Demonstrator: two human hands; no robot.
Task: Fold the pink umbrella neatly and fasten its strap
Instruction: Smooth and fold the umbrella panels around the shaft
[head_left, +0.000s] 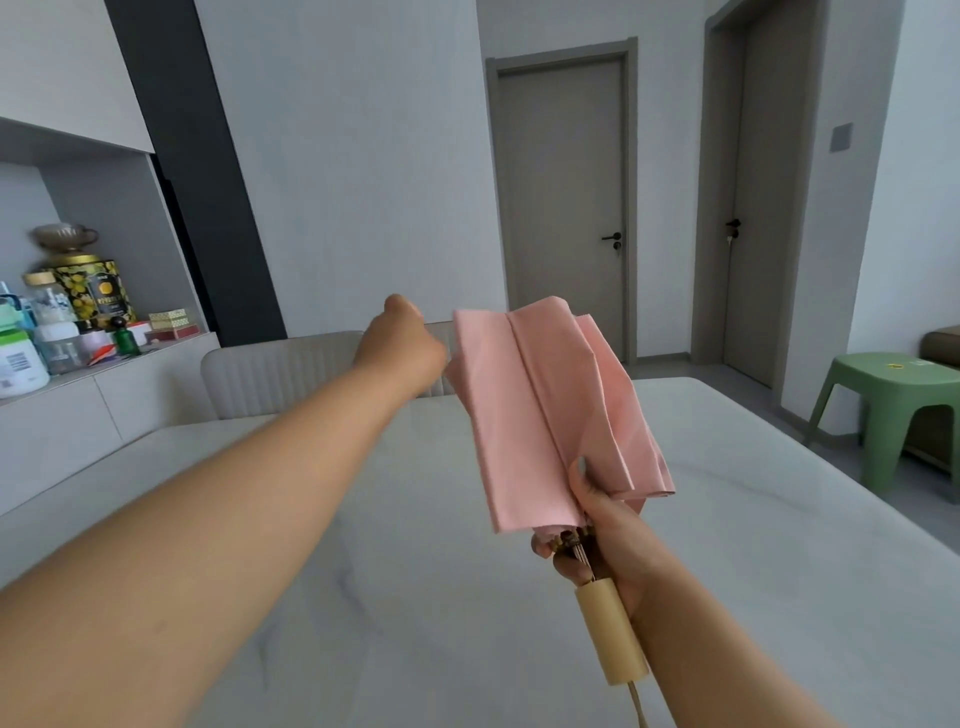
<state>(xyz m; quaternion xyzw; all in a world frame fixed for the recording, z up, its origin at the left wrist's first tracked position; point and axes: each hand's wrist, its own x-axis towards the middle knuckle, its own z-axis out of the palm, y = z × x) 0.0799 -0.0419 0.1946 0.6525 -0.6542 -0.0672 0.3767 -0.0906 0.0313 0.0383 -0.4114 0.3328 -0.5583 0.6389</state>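
Clutching the pink umbrella (550, 410) — right hand (597, 525); left hand (402, 348) pinching its edge.

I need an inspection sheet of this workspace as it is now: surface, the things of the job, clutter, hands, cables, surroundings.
Surface: pale marble-look table, bare where visible.
Job's things: pink umbrella held above the table, canopy collapsed in loose flat pleats; wooden handle points toward the camera; strap not seen.
Clutter: bottles and a patterned tin on the sideboard at left.
Hands: right hand grips the umbrella just above the handle, thumb on the fabric; left hand is at the canopy's far left edge, grip hidden.
Cables: a cord hangs from the handle's end.
Surroundings: padded chair, green stool, two closed doors.
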